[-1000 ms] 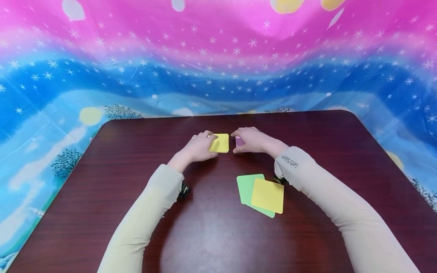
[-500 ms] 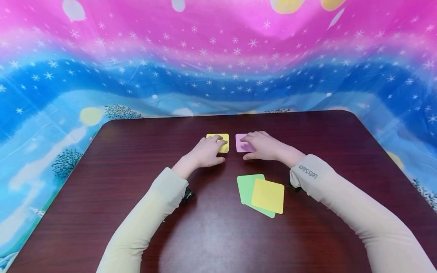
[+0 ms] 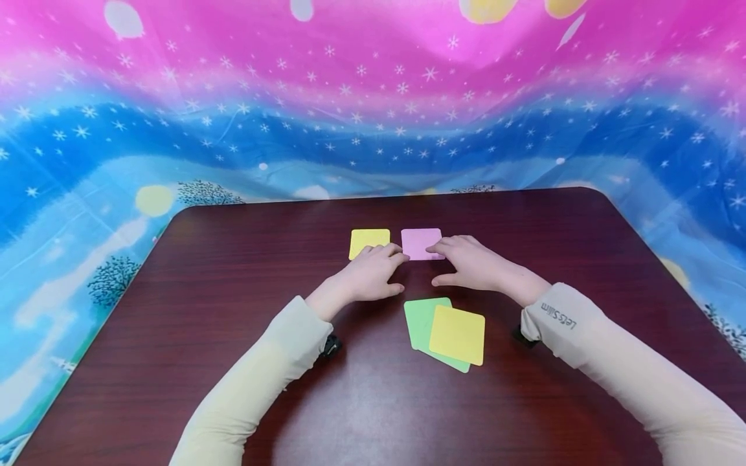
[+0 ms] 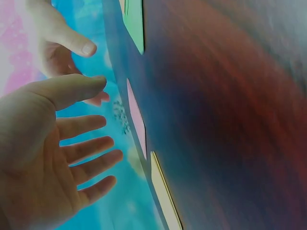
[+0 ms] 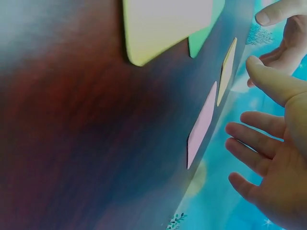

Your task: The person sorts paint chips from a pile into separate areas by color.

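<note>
Pink card [image 3: 418, 243] lies near right hand [image 3: 476, 265], whose sleeve [image 3: 620, 366] reads "Let'sSlim".

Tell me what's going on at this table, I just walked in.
A person's left hand and right hand hover over the table, fingers spread, holding nothing. The left is by the far yellow square, the right by the pink square; those two lie side by side, slightly apart. Closer in, the near yellow square partly covers a green square.
</note>
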{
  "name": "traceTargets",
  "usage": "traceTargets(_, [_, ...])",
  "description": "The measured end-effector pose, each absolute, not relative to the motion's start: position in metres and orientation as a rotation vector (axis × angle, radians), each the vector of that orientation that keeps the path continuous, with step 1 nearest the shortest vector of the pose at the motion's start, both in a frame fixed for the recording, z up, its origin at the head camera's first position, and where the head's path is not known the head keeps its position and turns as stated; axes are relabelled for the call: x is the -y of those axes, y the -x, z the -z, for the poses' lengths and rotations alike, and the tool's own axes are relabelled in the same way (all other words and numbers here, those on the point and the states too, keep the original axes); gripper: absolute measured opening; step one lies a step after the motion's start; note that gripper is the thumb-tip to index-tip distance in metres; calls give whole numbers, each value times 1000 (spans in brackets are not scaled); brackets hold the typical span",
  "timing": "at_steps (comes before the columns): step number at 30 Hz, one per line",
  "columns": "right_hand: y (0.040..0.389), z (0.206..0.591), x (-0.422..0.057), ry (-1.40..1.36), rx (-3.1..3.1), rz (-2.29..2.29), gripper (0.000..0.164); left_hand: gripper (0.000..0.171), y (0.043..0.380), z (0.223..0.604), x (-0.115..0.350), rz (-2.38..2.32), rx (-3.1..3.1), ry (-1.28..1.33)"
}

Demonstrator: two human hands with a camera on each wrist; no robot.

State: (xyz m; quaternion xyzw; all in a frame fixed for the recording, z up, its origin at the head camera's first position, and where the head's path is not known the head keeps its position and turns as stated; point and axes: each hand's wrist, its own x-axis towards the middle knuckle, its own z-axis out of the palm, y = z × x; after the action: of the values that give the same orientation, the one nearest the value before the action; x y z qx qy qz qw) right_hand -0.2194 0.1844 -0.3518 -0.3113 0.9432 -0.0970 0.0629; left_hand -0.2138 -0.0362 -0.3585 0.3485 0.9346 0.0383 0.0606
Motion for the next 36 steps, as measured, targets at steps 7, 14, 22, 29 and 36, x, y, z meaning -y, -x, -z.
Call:
traceTargets(7, [205, 360, -194, 968, -2869, 277, 62, 57, 204, 357, 30, -118, -2790, -1121])
traceTargets(14, [191, 361, -199, 985, -2867, 267, 63, 58, 197, 356, 23, -76, -2761, -1159])
traceTargets(22, [176, 359, -207, 984, -2888, 260, 61, 61, 186, 355, 13, -17, -2732, -1246])
traceTargets(29, [160, 362, -212, 977, -2875, 238, 62, 66, 174, 358, 1, 23, -2695, -1334])
traceTargets(36, [143, 362, -213, 943, -2898, 227, 72, 72, 164, 361, -8, 75, -2666, -1391])
